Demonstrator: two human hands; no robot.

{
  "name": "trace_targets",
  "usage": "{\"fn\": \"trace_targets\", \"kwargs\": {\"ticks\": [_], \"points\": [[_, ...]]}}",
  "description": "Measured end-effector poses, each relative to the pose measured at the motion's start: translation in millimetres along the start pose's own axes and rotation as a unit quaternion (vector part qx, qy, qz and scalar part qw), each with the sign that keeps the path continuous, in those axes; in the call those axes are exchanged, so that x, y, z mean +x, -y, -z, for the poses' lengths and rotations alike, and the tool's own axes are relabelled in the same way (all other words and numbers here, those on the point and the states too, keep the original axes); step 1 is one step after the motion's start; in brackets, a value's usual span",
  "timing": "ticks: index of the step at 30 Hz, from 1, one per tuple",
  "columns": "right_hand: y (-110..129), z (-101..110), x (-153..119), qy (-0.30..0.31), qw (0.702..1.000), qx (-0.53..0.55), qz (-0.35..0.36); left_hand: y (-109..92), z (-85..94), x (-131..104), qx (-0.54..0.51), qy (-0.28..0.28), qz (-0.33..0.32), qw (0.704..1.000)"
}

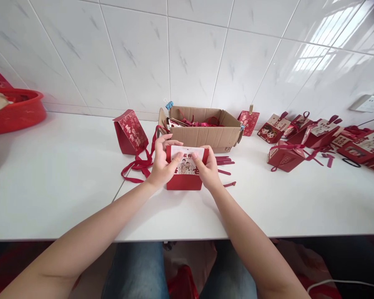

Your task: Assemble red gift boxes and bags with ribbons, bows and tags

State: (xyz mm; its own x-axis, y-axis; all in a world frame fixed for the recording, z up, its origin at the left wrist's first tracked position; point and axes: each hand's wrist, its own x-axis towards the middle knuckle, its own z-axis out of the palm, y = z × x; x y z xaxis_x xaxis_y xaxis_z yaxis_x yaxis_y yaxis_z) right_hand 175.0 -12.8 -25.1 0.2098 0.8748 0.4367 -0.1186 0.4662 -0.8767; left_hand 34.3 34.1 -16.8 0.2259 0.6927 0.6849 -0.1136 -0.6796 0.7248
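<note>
Box point(184, 182) gripped between left hand point(163, 162) and right hand point(208, 167) looks folded but strapless, though the hands hide its sides. Loose straps point(225, 172) lie just beyond the right hand; strapped boxes point(285, 158), seemingly finished, stand farther right.

The red box point(184, 182) shows a white illustrated panel point(185, 167) facing the camera.

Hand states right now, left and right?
Left hand: holding the left side of a red card box with a white printed panel, thumb on the panel.
Right hand: holding the same box's right side, thumb on the panel.
</note>
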Motion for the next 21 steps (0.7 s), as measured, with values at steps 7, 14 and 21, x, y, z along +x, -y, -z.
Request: {"fn": "trace_targets", "kwargs": {"ticks": [7,14,21], "points": [[2,1,2,-0.005,0.998,-0.058,0.012,-8,6.0,5,0.015,0.002,0.016,1.000],[-1,-3,2,0.021,0.998,-0.060,0.019,-8,8.1,8,0.013,-0.009,0.131,0.991],[23,43,3,-0.001,0.979,-0.190,0.072,-8,11.7,9,0.057,-0.033,0.123,0.990]]}}
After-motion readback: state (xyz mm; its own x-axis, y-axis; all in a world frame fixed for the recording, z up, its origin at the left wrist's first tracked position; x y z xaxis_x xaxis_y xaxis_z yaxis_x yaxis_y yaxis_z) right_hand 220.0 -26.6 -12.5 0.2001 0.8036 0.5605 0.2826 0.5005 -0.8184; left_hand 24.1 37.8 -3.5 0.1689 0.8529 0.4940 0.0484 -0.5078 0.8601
